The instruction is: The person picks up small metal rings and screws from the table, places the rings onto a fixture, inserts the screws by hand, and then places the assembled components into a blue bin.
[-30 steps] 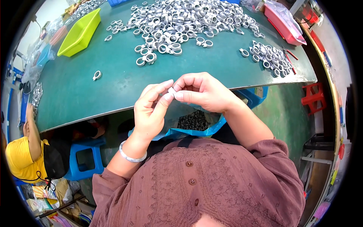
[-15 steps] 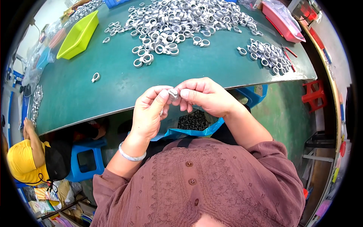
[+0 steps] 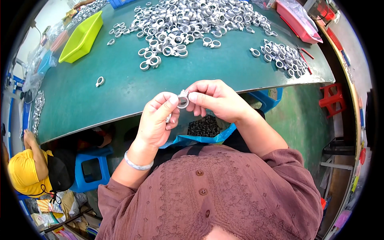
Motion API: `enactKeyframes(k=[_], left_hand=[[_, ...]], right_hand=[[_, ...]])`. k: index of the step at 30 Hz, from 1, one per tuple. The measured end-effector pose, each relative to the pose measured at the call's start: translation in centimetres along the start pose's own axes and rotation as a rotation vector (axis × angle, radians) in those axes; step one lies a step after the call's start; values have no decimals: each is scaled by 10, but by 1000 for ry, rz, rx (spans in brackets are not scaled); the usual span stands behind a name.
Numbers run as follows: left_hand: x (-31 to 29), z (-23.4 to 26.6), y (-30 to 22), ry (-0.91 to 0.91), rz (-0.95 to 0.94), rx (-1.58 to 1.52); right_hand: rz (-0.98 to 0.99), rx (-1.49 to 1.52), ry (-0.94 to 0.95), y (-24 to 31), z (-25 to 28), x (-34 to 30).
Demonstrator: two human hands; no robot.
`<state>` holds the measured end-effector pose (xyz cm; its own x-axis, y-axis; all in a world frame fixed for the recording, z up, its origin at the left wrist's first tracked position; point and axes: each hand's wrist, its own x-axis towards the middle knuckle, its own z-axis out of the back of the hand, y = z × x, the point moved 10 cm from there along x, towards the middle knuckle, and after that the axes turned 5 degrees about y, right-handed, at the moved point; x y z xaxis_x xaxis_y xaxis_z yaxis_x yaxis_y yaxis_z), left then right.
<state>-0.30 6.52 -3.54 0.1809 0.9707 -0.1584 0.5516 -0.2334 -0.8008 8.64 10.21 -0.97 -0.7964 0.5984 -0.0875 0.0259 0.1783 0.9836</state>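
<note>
Just off the near edge of the green table [image 3: 120,96], my two hands hold a small silver metal ring clamp [image 3: 183,101] between them. My left hand [image 3: 155,120] pinches it from the left with thumb and forefinger. A second small metal piece [image 3: 169,118] shows in the curled lower fingers of that hand, mostly hidden. From the right, the fingertips of my right hand [image 3: 218,101] grip the clamp near its lug. Below my hands, an open blue bag [image 3: 182,141] holds many small dark parts [image 3: 204,127].
A large heap of ring clamps [image 3: 192,24] covers the table's far middle; a smaller pile [image 3: 282,58] lies right beside red-handled pliers [image 3: 307,53]. One clamp [image 3: 100,81] lies alone at left. Trays are yellow-green [image 3: 82,38] and pink [image 3: 298,24]. A person in yellow [image 3: 28,172] sits left.
The clamp between my fingers has turned, so its round opening now faces up toward me. My hands stay in nearly the same place.
</note>
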Motion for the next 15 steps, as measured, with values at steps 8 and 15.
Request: enactKeyframes(k=[8,15], left_hand=[[0,-7,14,79,107,-150],[-4,-18,14,160,117,-53]], right_hand=[[-13,34,-43,2,0,0],[132,-30,-1,19,-2,-6]])
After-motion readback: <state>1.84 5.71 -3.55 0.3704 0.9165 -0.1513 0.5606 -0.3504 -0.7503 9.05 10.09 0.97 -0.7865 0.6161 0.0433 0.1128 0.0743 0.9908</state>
